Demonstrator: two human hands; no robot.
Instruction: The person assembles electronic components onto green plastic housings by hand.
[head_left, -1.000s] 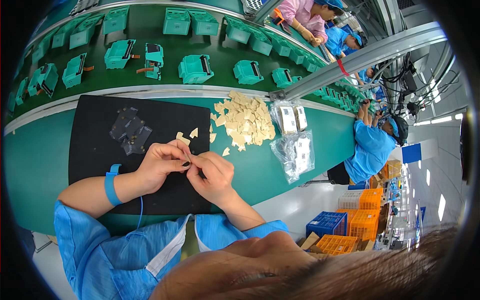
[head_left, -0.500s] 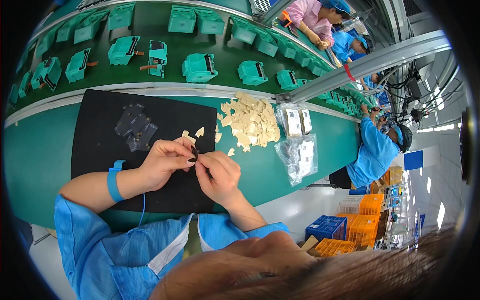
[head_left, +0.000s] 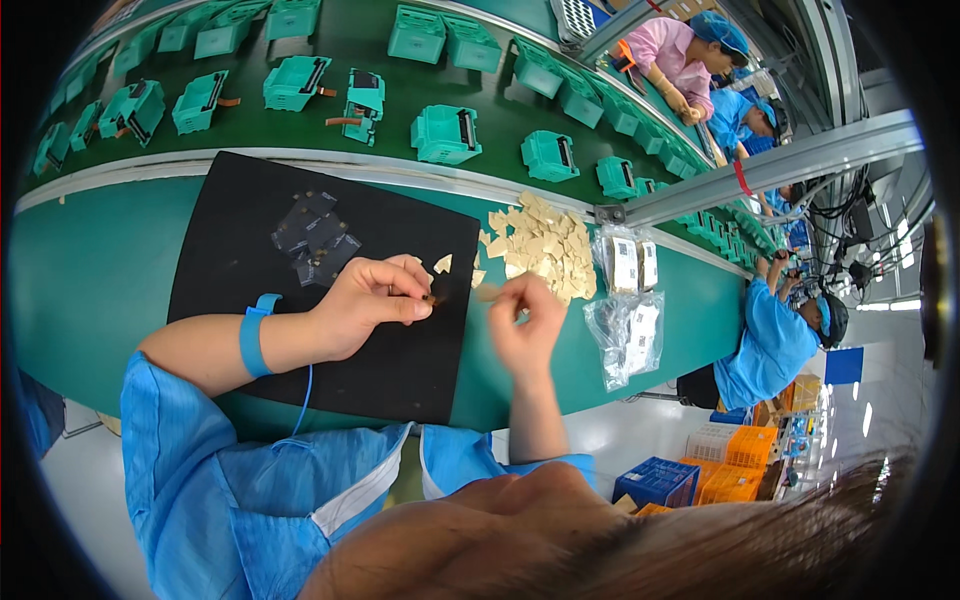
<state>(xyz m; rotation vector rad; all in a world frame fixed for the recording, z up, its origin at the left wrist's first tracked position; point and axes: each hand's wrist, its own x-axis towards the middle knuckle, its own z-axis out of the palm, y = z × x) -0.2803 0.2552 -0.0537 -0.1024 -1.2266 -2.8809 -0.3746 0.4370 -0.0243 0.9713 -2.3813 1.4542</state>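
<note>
My left hand (head_left: 372, 303), with a blue wrist strap (head_left: 255, 335), pinches a small dark piece with a brownish edge (head_left: 430, 299) over the black mat (head_left: 330, 375). Apart from it, to the right, my right hand (head_left: 527, 322) is closed at the fingertips on a small beige piece (head_left: 486, 292), slightly blurred. Just beyond that hand lies a heap of cut beige pieces (head_left: 545, 245); a few loose ones rest by the mat's right edge. Several flat dark pieces (head_left: 318, 232) are piled on the mat's far part.
Clear plastic bags with labelled contents (head_left: 628, 330) lie right of the heap. Beyond the bench edge runs a green conveyor carrying several teal housings (head_left: 446, 134). A metal frame bar (head_left: 780, 165) crosses at right. Co-workers (head_left: 765, 335) sit along the line; crates (head_left: 655, 483) stand on the floor.
My hands have come apart: the right has moved right toward the beige heap with a small beige piece, while the left keeps the dark piece. The whole view has shifted.
</note>
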